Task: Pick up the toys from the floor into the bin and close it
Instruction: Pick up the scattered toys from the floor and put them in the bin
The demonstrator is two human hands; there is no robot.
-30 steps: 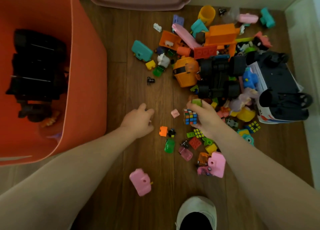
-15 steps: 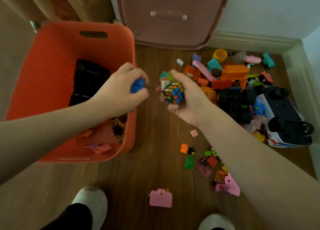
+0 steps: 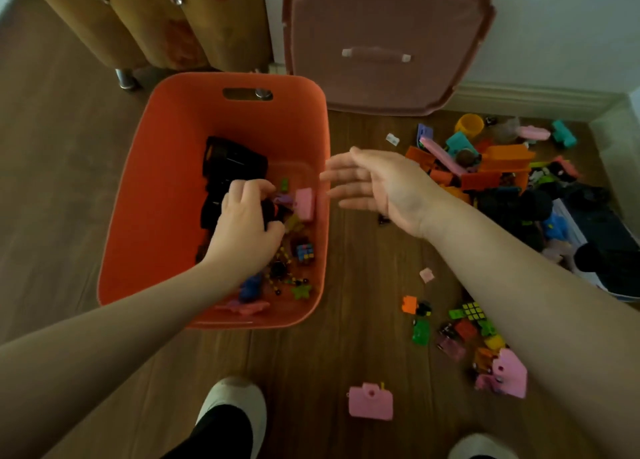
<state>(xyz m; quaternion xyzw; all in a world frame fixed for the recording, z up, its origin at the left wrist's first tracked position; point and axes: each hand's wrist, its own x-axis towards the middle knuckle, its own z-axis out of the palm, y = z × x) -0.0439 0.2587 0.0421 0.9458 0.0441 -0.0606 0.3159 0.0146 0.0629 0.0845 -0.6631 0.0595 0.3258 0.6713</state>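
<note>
Head view shows the orange bin (image 3: pixel 166 195) standing open on the wood floor (image 3: pixel 346 337), with its pink lid (image 3: pixel 384 15) propped upright against the wall behind it.

Left hand (image 3: pixel 246 230): positioned inside the bin opening, above the toys at the bottom. The fingers (image 3: pixel 249 190) are curled inward with the thumb close against them. A dark shape sits at the fingertips, but whether it is gripped or merely lies below them cannot be told.

Right hand (image 3: pixel 377 185): held just beside the bin's right rim, palm turned toward the bin. The fingers (image 3: pixel 337 176) are straight and spread, holding nothing; their tips point at the rim without touching it.

Bin contents: a large black toy (image 3: pixel 232 161) lies beyond the left fingertips. A pink block (image 3: pixel 304 202) lies between the left fingertips and the right wall. A small puzzle cube (image 3: pixel 305 252) rests just past the left thumb side, near the right wall. A green star (image 3: pixel 301 290) and a blue toy (image 3: pixel 250 287) lie beside the left wrist.

Floor: the main toy pile (image 3: pixel 491 171) lies behind the right hand, on its wrist side. A cluster of small pieces (image 3: pixel 460 327) lies beside the right forearm. A pink camera toy (image 3: pixel 370 401) lies apart, well below both hands. A white shoe (image 3: pixel 232 403) stands near the bin's front wall.
</note>
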